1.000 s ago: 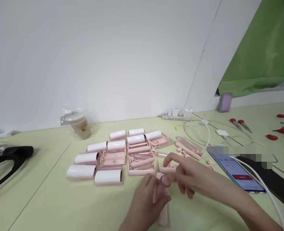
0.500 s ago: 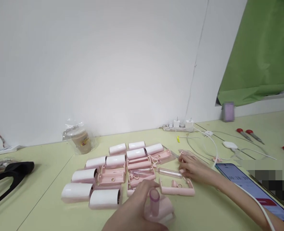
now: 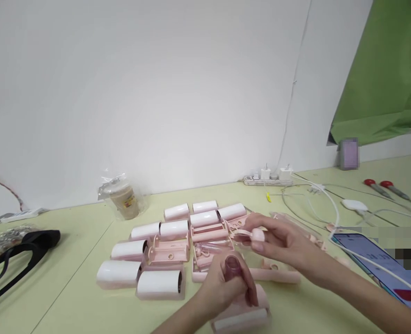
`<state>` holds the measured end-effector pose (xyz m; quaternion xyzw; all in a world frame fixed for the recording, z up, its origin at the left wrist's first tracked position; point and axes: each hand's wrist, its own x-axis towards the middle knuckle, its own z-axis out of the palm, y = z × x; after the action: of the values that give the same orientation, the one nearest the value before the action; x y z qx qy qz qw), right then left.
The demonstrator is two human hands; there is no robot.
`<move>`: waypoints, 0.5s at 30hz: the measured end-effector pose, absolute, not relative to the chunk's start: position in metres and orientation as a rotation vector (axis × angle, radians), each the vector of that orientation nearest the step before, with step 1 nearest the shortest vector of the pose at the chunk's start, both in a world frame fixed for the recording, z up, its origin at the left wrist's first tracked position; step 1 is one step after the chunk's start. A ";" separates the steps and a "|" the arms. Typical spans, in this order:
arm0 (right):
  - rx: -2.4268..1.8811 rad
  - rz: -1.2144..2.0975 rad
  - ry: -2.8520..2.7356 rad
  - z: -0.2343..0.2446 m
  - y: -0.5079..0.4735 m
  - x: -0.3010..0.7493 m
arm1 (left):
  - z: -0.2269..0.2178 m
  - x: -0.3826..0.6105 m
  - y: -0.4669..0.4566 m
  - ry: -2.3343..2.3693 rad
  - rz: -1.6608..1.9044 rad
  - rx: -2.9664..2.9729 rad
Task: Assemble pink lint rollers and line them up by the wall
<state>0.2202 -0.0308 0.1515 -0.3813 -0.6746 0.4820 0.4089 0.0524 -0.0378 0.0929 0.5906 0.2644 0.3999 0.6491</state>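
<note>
My left hand (image 3: 228, 287) is wrapped around a clear, pink-tinted tube (image 3: 232, 264), whose round open-looking end points up. My right hand (image 3: 284, 243) pinches a small pale-pink cap with a loop (image 3: 258, 234) between thumb and fingers, a little above and right of the tube. Under my left hand lies a pink and white casing (image 3: 242, 320), partly covered. Pink open trays (image 3: 170, 253) and a long pink casing part (image 3: 278, 276) lie around the hands, some with tubes and small rings in them.
Several white half-round covers (image 3: 118, 273) lie at left. Behind stand a bagged drink cup (image 3: 125, 202) and a power strip (image 3: 268, 181) with cables. A phone (image 3: 375, 264) lies at right, with red-handled tools (image 3: 396, 190) farther back. A black strap item (image 3: 28, 250) lies far left.
My left hand has closed around the tube. My right hand has come left and up from the table, now with the pink cap in its fingers. The view has shifted slightly.
</note>
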 end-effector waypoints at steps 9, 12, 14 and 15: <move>-0.751 1.439 -1.542 0.128 -0.043 0.185 | 0.080 0.062 -0.045 0.709 0.846 1.284; -0.775 1.337 -1.648 0.121 -0.048 0.187 | 0.087 0.062 -0.046 0.643 0.890 1.292; -0.783 1.323 -1.692 0.117 -0.050 0.189 | 0.091 0.062 -0.047 0.595 0.911 1.286; -0.784 1.317 -1.698 0.117 -0.050 0.190 | 0.093 0.063 -0.048 0.583 0.915 1.278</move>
<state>0.1904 -0.0505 0.1165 -0.3121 -0.6756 0.5241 0.4141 0.0625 -0.0480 0.0929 0.5667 0.2584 0.4056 0.6690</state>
